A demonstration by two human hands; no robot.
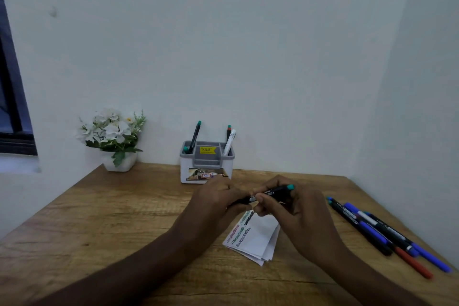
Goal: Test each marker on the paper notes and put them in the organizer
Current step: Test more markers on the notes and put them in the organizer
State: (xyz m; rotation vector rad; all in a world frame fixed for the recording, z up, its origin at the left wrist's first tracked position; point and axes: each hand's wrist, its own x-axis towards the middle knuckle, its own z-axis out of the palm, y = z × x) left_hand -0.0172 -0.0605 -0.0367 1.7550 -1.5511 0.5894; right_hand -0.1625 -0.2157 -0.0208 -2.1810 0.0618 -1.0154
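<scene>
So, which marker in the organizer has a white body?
The white marker, leaning in the organizer's right compartment; the other markers there have black bodies.

Dim, soft light; wide-angle edge distortion

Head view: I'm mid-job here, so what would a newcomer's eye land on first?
First, both hands at table centre: the left hand and right hand hold one black marker with a teal end above the scribbled paper notes. Next, the white and grey organizer by the wall, already holding markers, and the row of loose markers at the right edge.
</scene>
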